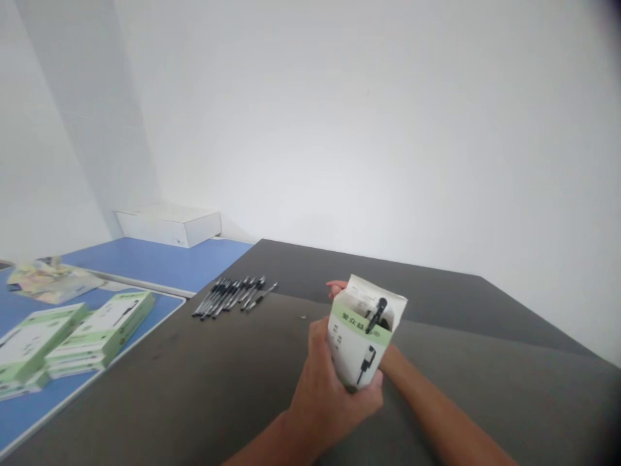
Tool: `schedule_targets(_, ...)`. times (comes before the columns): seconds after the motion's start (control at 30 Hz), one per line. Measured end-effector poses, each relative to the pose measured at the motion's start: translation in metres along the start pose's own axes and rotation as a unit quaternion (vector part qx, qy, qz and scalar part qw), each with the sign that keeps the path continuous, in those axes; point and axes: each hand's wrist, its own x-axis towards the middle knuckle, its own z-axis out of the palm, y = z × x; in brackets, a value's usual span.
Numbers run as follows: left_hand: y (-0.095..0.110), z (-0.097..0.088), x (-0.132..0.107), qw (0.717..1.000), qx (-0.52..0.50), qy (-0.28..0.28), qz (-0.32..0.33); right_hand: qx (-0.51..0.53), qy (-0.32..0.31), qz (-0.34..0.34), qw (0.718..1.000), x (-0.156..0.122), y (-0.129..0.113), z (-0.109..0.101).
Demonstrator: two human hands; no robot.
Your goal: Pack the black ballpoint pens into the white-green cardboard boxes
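Left grip (334, 404) closed round a green-banded paper carton (359, 330), held at 12 o'clock above the grey worktop (145, 414). Right fingertips (336, 288) behind it, their hold hidden. I judge a slack left hold could drop it.

Looked like a plain office or packing room, not a home: bare white walls (339, 129), a blue-topped table (160, 265) and a grey-covered table (145, 395). Row of black pens (233, 296) on the grey, stacked green-and-white retail boxes (101, 333) on the blue, open green-and-white carton (363, 330) in hand. White cardboard box (168, 226) sat in the corner.
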Motion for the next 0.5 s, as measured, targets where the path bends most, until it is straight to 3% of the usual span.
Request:
schedule_targets(0.07, -0.005, 0.002, 0.002, 1.000, 0.007, 0.007, 0.005, 0.037, 0.043, 0.013, 0.998, 0.000, -0.007, -0.013)
schedule_targets(0.17, -0.008, 0.003, 0.002, 0.999, 0.028, 0.008, 0.012, 0.090, 0.112, 0.021, 0.989, -0.007, -0.028, -0.053)
schedule_targets(0.27, -0.010, 0.003, 0.002, 0.999, 0.053, 0.005, 0.007, 0.107, 0.135, -0.054, 0.984, -0.019, -0.065, -0.095)
schedule_targets(0.33, -0.011, 0.002, 0.003, 0.998, 0.057, 0.004, 0.014, 0.011, 0.039, -0.114, 0.993, -0.028, -0.089, -0.114)
schedule_targets(0.4, -0.011, 0.001, 0.003, 0.998, 0.057, 0.004, 0.024, -0.086, -0.060, -0.128, 0.986, -0.034, -0.106, -0.123)
schedule_targets(0.5, -0.011, 0.000, 0.002, 0.998, 0.060, -0.003, 0.036, -0.146, -0.112, -0.111, 0.977, -0.036, -0.113, -0.126)
